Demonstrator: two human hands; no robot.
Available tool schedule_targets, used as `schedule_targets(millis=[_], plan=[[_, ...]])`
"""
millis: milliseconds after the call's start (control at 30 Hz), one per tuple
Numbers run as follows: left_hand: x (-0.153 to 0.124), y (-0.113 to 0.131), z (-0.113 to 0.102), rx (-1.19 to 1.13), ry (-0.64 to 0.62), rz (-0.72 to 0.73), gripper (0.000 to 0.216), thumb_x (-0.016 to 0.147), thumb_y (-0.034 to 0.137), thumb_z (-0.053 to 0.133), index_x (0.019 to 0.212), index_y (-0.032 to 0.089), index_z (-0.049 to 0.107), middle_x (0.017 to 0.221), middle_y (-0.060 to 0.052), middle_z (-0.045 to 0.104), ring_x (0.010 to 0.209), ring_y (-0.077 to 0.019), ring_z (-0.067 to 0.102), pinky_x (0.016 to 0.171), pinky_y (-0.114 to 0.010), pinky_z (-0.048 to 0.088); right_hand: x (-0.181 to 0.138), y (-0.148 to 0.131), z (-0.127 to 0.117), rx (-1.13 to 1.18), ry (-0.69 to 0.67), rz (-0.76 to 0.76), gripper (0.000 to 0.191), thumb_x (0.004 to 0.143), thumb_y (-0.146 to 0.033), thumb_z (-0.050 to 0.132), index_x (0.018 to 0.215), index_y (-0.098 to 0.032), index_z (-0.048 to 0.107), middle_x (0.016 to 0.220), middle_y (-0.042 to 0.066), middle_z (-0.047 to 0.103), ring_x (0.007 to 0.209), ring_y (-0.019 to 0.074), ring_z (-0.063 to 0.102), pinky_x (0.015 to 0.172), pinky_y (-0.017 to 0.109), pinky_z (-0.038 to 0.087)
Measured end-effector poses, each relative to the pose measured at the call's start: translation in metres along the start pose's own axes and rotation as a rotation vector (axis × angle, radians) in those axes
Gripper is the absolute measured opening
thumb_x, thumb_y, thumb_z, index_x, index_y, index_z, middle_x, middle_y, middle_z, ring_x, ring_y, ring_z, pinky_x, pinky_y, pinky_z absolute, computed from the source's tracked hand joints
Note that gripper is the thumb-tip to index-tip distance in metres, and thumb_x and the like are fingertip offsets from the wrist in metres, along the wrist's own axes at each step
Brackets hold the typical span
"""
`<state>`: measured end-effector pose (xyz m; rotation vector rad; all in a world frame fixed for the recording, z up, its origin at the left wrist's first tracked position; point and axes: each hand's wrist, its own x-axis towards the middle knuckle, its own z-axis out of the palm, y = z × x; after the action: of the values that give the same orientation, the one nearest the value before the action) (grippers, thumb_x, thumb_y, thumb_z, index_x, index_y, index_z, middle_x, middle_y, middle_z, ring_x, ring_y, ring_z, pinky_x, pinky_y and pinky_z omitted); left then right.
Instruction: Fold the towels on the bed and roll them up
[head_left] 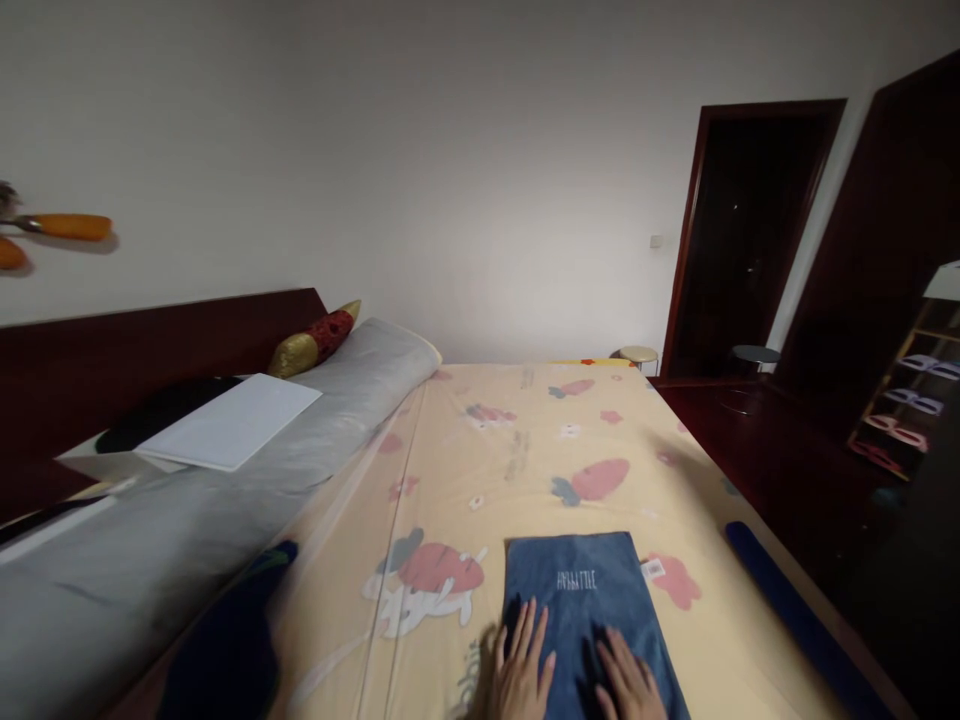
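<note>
A folded dark blue towel (581,590) with small white lettering and a tag at its right edge lies flat on the yellow patterned bed sheet (525,450). My left hand (520,675) lies flat with fingers stretched out, across the towel's left edge near its lower corner. My right hand (628,685) rests flat on the towel's lower part, fingers spread. Both hands hold nothing and are cut off by the bottom of the frame.
A long grey bolster (225,490) runs along the dark wooden headboard (112,360), with a white sheet (232,420) and red-gold cushion (315,340) on it. Dark blue cloth (225,650) lies lower left. A blue roll (795,610) lies at the bed's right edge. A doorway (750,230) and stools stand beyond.
</note>
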<state>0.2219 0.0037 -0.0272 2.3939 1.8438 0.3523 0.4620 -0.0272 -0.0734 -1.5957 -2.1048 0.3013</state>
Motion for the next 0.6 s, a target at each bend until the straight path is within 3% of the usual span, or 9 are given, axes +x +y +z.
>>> schedule_targets(millis=[133,200,333,467,600], plan=[[-0.009,-0.002,0.013,-0.047,-0.077,-0.036,0.053,0.095,0.04,0.03,0.147,0.038,0.02,0.156,0.003,0.027,0.142,-0.0235,0.033,0.116,-0.05,0.028,-0.01,0.05,-0.003,-0.076,0.016,0.115,0.051,0.086,-0.056,0.049,0.134,-0.039,0.051,0.143,0.001,0.046,0.128,0.0308,0.049,0.103,0.052,0.046],[-0.008,-0.005,0.016,-0.026,-0.039,-0.067,0.049,0.094,0.038,0.034,0.144,0.037,0.032,0.152,0.002,0.036,0.139,-0.0242,0.04,0.113,-0.049,0.032,-0.013,0.06,0.001,-0.105,0.064,0.127,0.052,0.084,-0.061,0.05,0.131,-0.038,0.055,0.14,0.003,0.05,0.125,0.0315,0.053,0.099,0.051,0.049],[-0.003,0.005,0.029,0.096,0.244,0.022,0.052,0.094,0.031,0.037,0.145,0.03,0.032,0.15,-0.001,0.042,0.134,-0.0207,0.045,0.106,-0.042,0.041,-0.006,0.043,0.018,-0.231,0.255,0.108,0.058,0.086,-0.062,0.046,0.133,-0.029,0.055,0.143,0.006,0.046,0.127,0.031,0.051,0.096,0.047,0.051],[-0.007,0.024,0.066,0.167,0.52,0.193,0.062,0.089,0.027,0.042,0.148,0.027,0.022,0.139,0.0,0.055,0.121,-0.0168,0.058,0.094,-0.034,0.047,-0.002,0.014,0.048,-0.317,0.315,0.016,0.049,0.09,-0.054,0.041,0.13,-0.031,0.057,0.137,0.004,0.053,0.121,0.0268,0.058,0.091,0.042,0.053],[-0.017,0.021,0.096,0.181,0.588,0.218,0.061,0.088,0.034,0.045,0.146,0.032,0.027,0.13,0.001,0.063,0.109,-0.019,0.065,0.089,-0.037,0.048,-0.011,0.015,0.06,-0.341,0.329,-0.012,0.044,0.086,-0.052,0.045,0.122,-0.034,0.064,0.129,0.003,0.061,0.111,0.0267,0.064,0.086,0.041,0.054]])
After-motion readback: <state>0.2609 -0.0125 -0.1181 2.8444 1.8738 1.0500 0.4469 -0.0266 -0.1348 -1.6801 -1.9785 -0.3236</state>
